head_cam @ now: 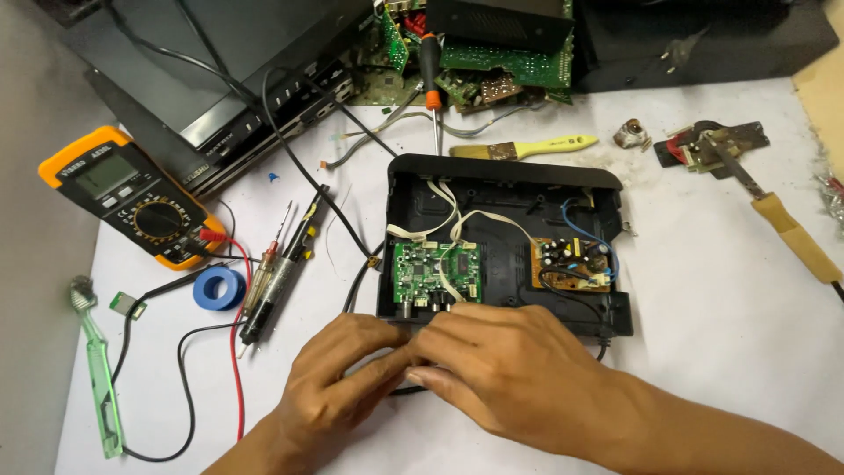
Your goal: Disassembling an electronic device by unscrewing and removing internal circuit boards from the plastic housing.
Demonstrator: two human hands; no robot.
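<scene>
Our left hand [338, 378] and right hand [505, 374] pinch together on something hidden, touching the open black plastic receiver box [505, 189]; its green circuit board [435, 273] sits left.

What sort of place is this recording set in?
Most likely an electronics repair bench: an opened black device case with circuit boards lies by both hands, with a multimeter and a soldering iron nearby.
</scene>
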